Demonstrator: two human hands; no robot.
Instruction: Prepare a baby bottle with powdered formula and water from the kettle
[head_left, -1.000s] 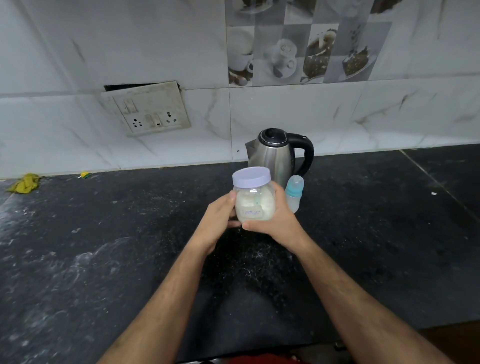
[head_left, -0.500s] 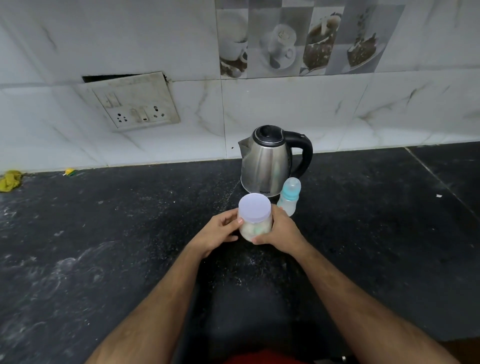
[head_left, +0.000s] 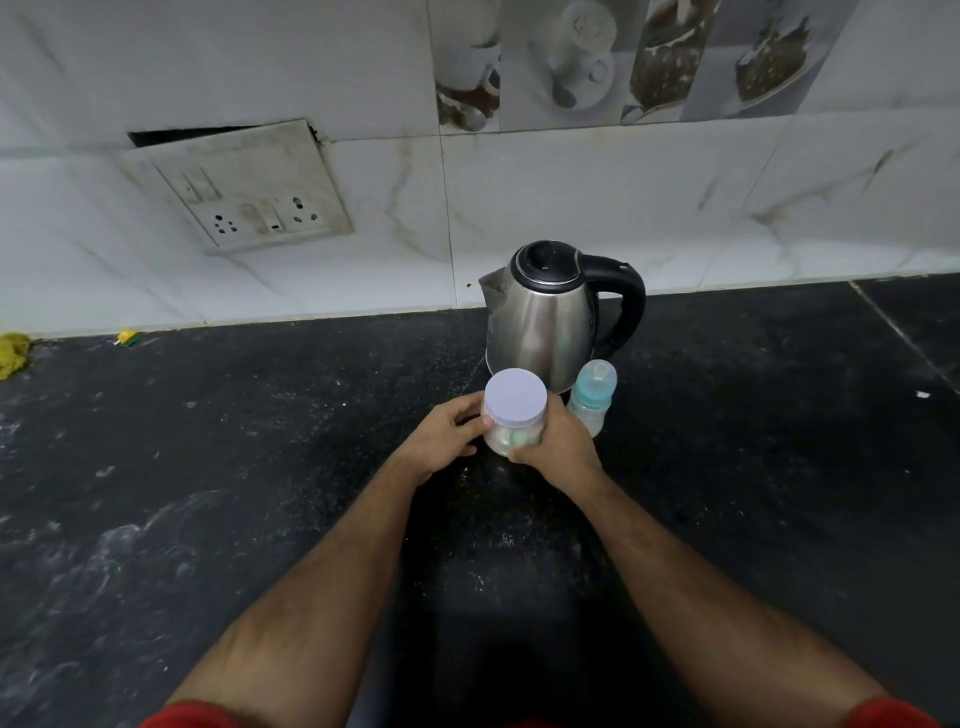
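Observation:
A clear jar of white formula powder with a pale lilac lid (head_left: 515, 397) stands at the middle of the black counter (head_left: 234, 467). My left hand (head_left: 447, 436) holds its left side and my right hand (head_left: 558, 447) wraps round its right side. Just behind it stands a steel kettle (head_left: 545, 322) with a black lid and handle. A small baby bottle (head_left: 592, 395) with a teal collar and clear cap stands right of the jar, in front of the kettle. The jar's lid is on.
A tiled wall runs along the counter's back, with a loose switch and socket plate (head_left: 249, 192) at the left. A yellow cloth (head_left: 11, 353) and a small yellow scrap (head_left: 130, 338) lie at the far left by the wall.
The jar has come down from in front of the kettle to the counter, both hands still on it. The view has tilted so the lid top faces me.

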